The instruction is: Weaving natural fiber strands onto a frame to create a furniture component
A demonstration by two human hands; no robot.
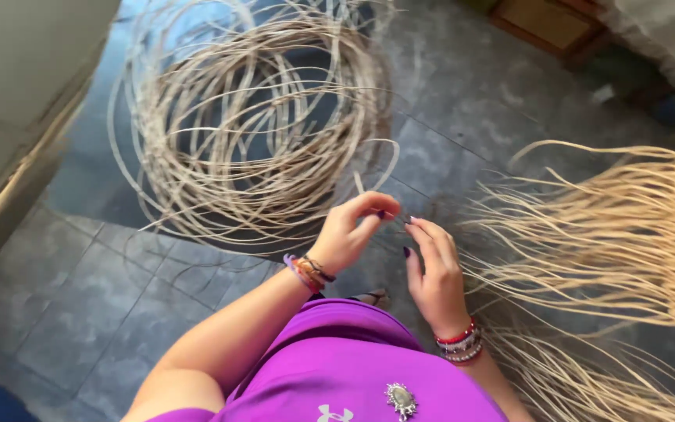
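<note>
Thin cane strand (359, 184), pinched between left hand (351, 233) fingertips, long axis rising up-frame toward loose cane coil (251, 117) on grey tiled floor (80, 312); right hand (433, 273) fingers loosely spread beside; cane fringe (603, 227) rightward, wall (17, 101) leftward.

You are looking at no packages, no labels, no signs, no screens here.
</note>
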